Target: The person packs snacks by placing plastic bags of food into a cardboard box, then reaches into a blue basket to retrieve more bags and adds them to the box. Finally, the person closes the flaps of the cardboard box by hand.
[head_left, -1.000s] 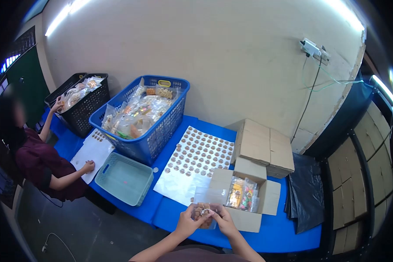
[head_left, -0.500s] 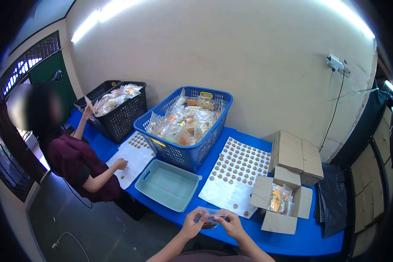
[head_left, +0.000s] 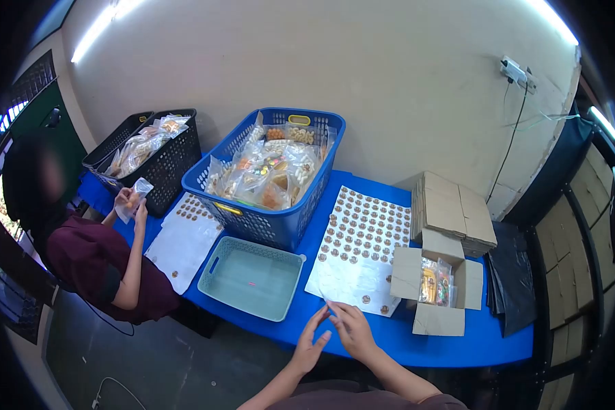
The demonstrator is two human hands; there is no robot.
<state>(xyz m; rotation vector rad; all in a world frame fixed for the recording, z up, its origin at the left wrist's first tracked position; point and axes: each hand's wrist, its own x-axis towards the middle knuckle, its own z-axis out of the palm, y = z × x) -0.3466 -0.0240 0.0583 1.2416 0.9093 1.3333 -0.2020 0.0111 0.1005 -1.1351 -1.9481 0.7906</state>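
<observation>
Both my hands are raised at the table's front edge, fingertips close together. My left hand (head_left: 310, 346) has its fingers stretched out and its thumb apart. My right hand (head_left: 354, 333) has its fingertips pinched on a small clear plastic bag (head_left: 326, 296), seen almost edge-on as a pale sliver; its contents are hidden. Just beyond lies a white sheet (head_left: 338, 277) carrying rows of round brown stickers, with bare backing at its near end. To the right, an open cardboard box (head_left: 439, 318) holds several filled clear packets (head_left: 436, 281).
A pale green tray (head_left: 215, 301) with a small pink scrap stands left of the sheet. Behind it is a blue basket (head_left: 266, 222) heaped with bagged snacks. Flattened cartons (head_left: 451, 208) stack at right. A co-worker (head_left: 102, 263) handles a packet beside black baskets (head_left: 174, 157).
The bag was held flat between both my hands; now it is turned edge-on and my left fingers are straightened. The co-worker has brought a packet into both hands. The view has shifted.
</observation>
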